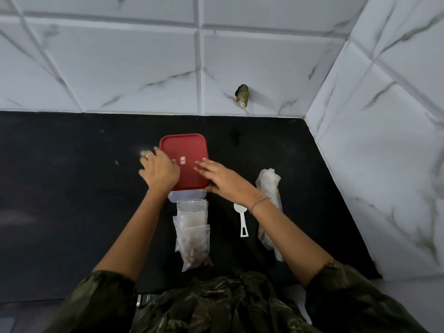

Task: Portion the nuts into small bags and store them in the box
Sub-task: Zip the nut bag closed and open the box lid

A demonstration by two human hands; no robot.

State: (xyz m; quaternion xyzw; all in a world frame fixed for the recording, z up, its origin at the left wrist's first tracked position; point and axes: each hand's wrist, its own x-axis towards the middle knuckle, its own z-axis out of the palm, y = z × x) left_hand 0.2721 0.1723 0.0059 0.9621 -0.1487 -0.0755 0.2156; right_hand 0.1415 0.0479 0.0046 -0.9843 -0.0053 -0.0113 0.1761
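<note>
A clear plastic box [186, 195] with a red lid [183, 150] stands on the black counter [72, 188]. My left hand [159, 171] grips the lid's left edge, fingers curled over the rim. My right hand [221, 176] lies on the lid's right side with straight fingers, its thumb at the front right corner. Just in front of the box lie several small clear bags [192, 234], overlapping in a row; the nearest one holds brown nuts [195, 254]. A white plastic scoop [241, 219] lies to the right of them.
A long clear bag [270, 188] lies at the right, partly under my right forearm. White marbled tile walls [372, 140] close the back and the right side of the counter. A small dark fitting [242, 92] sticks out of the back wall.
</note>
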